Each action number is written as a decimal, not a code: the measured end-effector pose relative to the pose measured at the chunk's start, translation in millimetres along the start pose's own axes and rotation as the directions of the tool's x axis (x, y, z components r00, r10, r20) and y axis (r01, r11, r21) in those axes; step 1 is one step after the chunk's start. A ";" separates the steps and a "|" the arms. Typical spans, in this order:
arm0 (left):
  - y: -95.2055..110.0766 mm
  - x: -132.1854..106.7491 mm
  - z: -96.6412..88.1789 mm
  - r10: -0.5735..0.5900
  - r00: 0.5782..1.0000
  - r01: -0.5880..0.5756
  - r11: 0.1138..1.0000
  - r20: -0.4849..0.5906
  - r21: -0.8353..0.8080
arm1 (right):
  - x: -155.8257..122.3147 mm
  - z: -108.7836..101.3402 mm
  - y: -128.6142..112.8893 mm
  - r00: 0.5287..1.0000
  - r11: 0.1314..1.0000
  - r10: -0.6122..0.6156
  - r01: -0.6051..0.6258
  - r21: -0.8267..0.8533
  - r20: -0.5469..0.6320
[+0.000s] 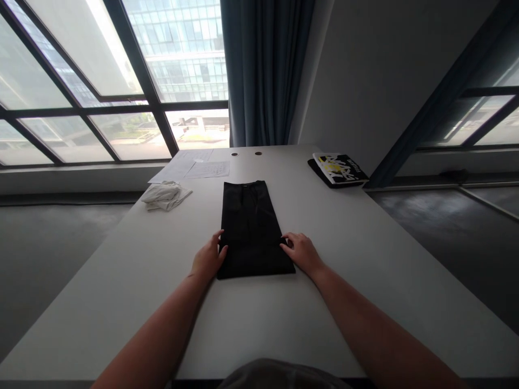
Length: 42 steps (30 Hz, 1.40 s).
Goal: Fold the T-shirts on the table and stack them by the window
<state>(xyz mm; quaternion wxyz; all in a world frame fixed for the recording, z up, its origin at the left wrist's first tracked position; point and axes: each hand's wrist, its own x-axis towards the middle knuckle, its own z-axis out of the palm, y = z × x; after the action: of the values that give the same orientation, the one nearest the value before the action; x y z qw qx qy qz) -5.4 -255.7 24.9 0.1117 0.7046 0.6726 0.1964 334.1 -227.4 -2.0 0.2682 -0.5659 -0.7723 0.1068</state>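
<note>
A folded black garment lies flat on the white table in front of me, in a long rectangle. A faint crosswise line marks a layer near its close end. My left hand grips its left edge lightly, with the thumb on the cloth and the index finger a little farther up. On the opposite edge, my right hand has its thumb and index finger curled around a bit of the dark cloth. Both hands rest low on the table; some of their fingers are hidden.
A crumpled white cloth lies left of the garment, with printed paper sheets behind it. At the back right, a black, white and yellow book rests on a dark flat item. A blue curtain hangs beyond the table.
</note>
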 end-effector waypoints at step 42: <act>-19.1 14.8 7.6 -0.052 0.998 0.050 0.997 -0.033 -0.059 | 53.4 47.2 -102.5 0.936 0.948 -0.319 0.313 0.063 0.149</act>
<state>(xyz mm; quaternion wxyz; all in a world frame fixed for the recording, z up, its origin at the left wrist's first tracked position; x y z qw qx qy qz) -19.1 -238.9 11.9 0.1253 0.6802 0.6863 0.2251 213.6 -205.6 22.4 0.2311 -0.4189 -0.8697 0.1215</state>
